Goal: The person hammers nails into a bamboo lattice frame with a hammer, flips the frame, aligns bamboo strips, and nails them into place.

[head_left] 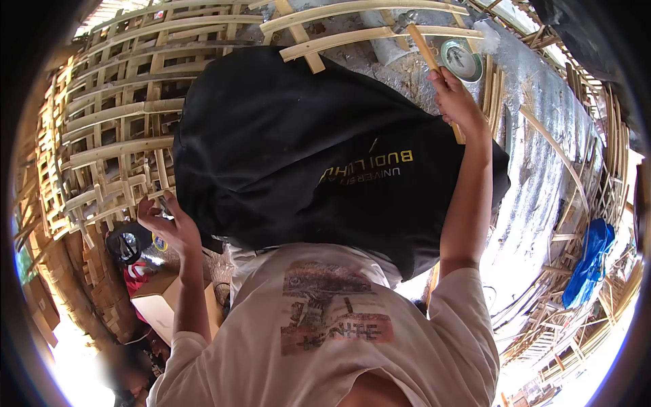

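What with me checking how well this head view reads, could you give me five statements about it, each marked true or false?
1. The right hand grips a hammer by its handle. True.
2. The black cloth bears yellow lettering. True.
3. The green-rimmed dish stands beside the left hand. False: it is on the right side, near the hammer.
4. The bright blue material lies on the person's left. False: it is over on the right.
5. The person's shirt has a print on its front. True.
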The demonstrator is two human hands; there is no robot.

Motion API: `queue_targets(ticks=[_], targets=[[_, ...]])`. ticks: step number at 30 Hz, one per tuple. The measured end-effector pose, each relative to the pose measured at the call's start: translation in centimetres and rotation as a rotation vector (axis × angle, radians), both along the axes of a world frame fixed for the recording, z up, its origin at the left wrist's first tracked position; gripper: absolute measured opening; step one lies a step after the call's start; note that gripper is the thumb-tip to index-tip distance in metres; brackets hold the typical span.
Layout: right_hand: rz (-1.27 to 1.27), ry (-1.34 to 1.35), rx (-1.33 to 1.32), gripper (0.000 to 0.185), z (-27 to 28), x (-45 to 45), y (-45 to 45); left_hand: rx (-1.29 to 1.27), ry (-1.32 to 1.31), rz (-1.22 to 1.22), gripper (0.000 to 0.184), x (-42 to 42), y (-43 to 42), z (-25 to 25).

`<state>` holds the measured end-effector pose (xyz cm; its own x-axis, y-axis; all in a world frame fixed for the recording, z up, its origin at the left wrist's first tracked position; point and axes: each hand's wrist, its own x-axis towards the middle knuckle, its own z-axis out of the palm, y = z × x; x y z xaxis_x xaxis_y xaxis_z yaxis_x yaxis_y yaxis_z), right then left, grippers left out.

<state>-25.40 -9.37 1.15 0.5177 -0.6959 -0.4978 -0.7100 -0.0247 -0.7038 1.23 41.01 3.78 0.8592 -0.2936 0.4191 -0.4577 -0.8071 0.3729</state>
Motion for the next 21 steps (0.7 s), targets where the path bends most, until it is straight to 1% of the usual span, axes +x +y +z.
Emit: queue_targets(ticks=[1,2,4,5,7,8,9,11,13,15,16,17,18,19,21], targets=[[0.013,0.002,-0.018,0.042,0.0,-0.1,-0.1,-0.066,0.011,-0.06,0.053,-0.6,-2.0,0.9],[0.028,0.006,-0.036,0.042,0.0,-0.1,-0.1,-0.222,0.063,-0.131,0.048,-1.3,-4.3,1.6],[0.048,0.035,-0.059,0.043,0.2,0.1,-0.2,-0.471,0.027,-0.371,0.045,-2.3,-9.8,3.0],[0.054,0.021,-0.057,0.038,0.1,0.1,-0.3,-0.592,0.007,-0.489,0.044,-2.5,-12.5,3.6],[0.061,-0.008,-0.054,0.029,-0.3,0.0,-0.4,-0.488,0.007,-0.71,0.043,-2.0,-17.1,5.2],[0.046,-0.03,-0.086,0.029,-0.2,-0.1,-0.1,-0.355,0.015,-0.785,0.044,-2.0,-19.9,6.7],[0.052,-0.012,-0.107,0.034,-0.4,-0.2,0.0,-0.226,0.021,-0.855,0.046,-2.2,-22.7,7.8],[0.071,0.023,-0.166,0.045,-0.5,-0.2,-0.5,-0.102,0.002,-1.038,0.046,-2.1,-27.7,8.3],[0.117,0.026,-0.136,0.042,-0.1,-0.3,-0.7,0.086,-0.012,-1.114,0.046,-1.8,-31.8,7.3],[0.123,-0.022,-0.154,0.039,-0.5,-0.3,-0.7,0.206,-0.001,-1.134,0.046,-0.5,-35.8,3.7],[0.113,-0.035,-0.149,0.039,-0.3,0.0,-1.0,0.238,-0.065,-1.079,0.047,0.0,-37.8,1.1],[0.101,-0.045,-0.142,0.038,-0.1,0.2,-1.3,0.268,-0.124,-1.024,0.047,0.4,-39.3,-0.3],[0.09,-0.038,-0.114,0.037,-0.4,-0.3,-0.6,0.245,0.005,-1.051,0.049,0.3,-39.4,-0.3],[0.098,-0.055,-0.124,0.038,-0.4,-0.2,-0.6,0.294,-0.021,-0.994,0.049,0.4,-40.3,-0.9],[0.107,-0.069,-0.095,0.032,0.1,-0.2,-0.5,0.293,-0.066,-0.896,0.052,0.6,-41.5,-2.3]])
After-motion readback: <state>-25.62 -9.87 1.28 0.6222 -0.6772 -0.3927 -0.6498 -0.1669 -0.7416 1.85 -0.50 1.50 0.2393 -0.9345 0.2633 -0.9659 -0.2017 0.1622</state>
